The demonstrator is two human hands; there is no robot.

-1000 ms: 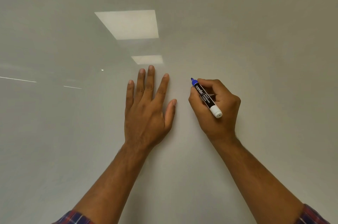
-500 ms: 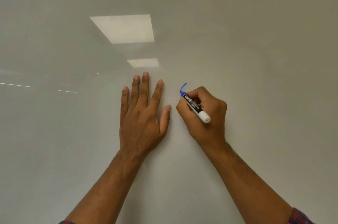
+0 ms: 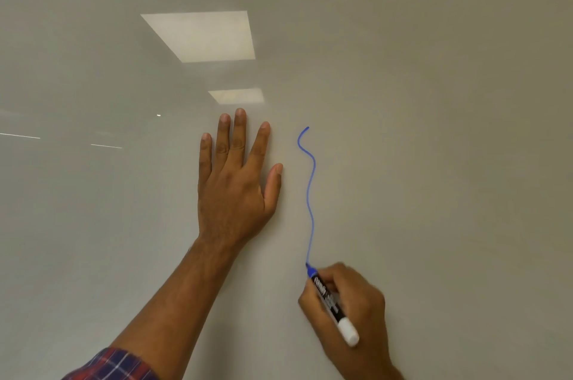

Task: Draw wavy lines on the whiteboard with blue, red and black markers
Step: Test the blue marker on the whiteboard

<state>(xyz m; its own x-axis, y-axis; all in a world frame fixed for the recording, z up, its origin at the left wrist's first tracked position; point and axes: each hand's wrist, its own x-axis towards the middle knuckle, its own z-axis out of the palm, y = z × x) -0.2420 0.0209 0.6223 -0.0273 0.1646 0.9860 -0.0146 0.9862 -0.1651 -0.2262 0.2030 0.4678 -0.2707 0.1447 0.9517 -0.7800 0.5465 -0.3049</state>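
a right hand [image 3: 350, 314] grips a blue marker [image 3: 330, 302] in a writing pinch. its tip touches the whiteboard [image 3: 434, 131] at the foot of a blue wavy line [image 3: 311, 187] that runs down the middle of the visible board toward its lower edge. the left hand [image 3: 235, 193] lies flat on the board, fingers straight and spread, just left of the line's upper bends.

the likely risks: the left thumb sits near the fresh ink and could smear it if the hand slides. the right hand sits below the stroke, so lifting it carelessly back up could drag across it. the waves look shallower lower down, so a hurried pull might leave the tail almost straight. on so slick a surface, a light touch could also skip. no red or black marker is in view.

the board is glossy, pale grey and fills the frame. it mirrors two square ceiling lights [image 3: 201, 35] above the left hand, with thin bright streaks toward the left edge. a plaid sleeve [image 3: 114, 364] shows at the bottom.
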